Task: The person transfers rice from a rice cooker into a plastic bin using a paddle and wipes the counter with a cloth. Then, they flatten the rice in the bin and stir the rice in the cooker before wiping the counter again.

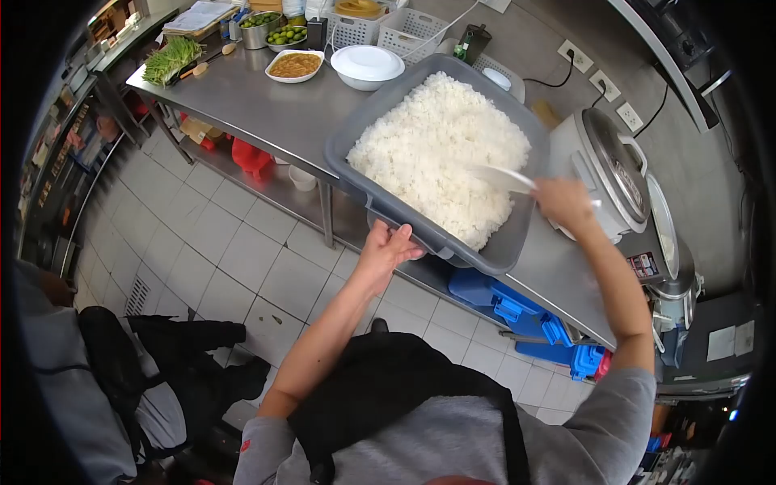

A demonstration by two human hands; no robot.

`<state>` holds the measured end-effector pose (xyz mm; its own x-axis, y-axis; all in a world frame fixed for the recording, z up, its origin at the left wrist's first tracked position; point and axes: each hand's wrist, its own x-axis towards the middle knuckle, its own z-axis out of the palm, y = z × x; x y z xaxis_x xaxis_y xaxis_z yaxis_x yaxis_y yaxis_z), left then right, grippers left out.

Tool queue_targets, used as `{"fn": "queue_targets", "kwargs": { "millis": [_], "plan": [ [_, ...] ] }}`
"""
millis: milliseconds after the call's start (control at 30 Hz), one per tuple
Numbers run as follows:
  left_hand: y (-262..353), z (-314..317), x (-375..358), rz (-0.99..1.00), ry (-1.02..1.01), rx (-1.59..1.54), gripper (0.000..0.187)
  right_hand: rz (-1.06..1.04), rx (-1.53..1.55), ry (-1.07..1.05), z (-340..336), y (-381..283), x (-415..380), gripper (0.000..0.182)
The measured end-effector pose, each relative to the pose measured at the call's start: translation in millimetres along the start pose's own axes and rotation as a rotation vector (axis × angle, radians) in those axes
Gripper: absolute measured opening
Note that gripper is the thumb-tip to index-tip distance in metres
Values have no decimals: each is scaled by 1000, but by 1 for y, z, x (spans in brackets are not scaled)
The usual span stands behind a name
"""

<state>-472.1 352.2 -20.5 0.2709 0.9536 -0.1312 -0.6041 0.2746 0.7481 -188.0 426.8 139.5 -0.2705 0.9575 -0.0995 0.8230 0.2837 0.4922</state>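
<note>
A big grey plastic tub (356, 129) of white cooked rice (436, 153) rests on the steel counter, its near side at the counter's front edge. My left hand (388, 252) grips the tub's handle at that near side, thumb on top and some fingers hidden beneath. At the tub's right side, my right hand (566, 204) is closed round the handle of a white rice paddle (499, 176). The paddle's blade, blurred by motion, lies over the right part of the rice. Just beyond that hand stands a white rice cooker (594, 158) with its lid down.
On the counter (218, 97) to the left are a lidded white bowl (368, 65), a dish of brown food (295, 66), limes (287, 35) and green stalks (172, 61). Blue bins (501, 299) sit below. Another person (105, 380) is at the lower left.
</note>
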Motion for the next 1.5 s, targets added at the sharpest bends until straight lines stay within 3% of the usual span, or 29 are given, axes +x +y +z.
{"fn": "queue_targets", "kwargs": {
  "millis": [133,267,467,533,600,733,833,967,1033,1233,1367,1500],
  "plan": [
    [4,3,0,-10,-14,10,26,102,-97,-8,-30,9,-18,23],
    [3,2,-1,-10,-14,-25,29,-108,-66,-124,-29,-35,-34,22],
    [2,-1,0,-38,-8,-62,33,-129,-44,-4,-70,-8,-40,22],
    [-5,-3,3,-51,-6,-65,35,-129,-125,-182,-45,-13,-33,20],
    [-8,-7,4,-20,9,-74,38,-172,-89,-174,-19,-4,-27,21],
    [0,-8,1,-23,1,-5,43,-3,275,-5,-56,5,-31,21],
    [-1,-6,2,-54,-2,55,45,187,425,58,-46,3,-34,22],
    [-3,-6,3,-54,16,79,42,137,398,203,-9,2,-19,23],
    [3,-2,-1,-64,26,62,39,146,305,188,6,5,-8,26],
    [1,-2,-2,-25,12,19,38,426,194,117,15,-6,28,22],
    [-1,-4,2,-41,9,52,40,420,84,86,53,-5,67,21],
    [4,-4,1,-33,-22,58,38,416,124,158,31,-7,101,20]
  ]
}}
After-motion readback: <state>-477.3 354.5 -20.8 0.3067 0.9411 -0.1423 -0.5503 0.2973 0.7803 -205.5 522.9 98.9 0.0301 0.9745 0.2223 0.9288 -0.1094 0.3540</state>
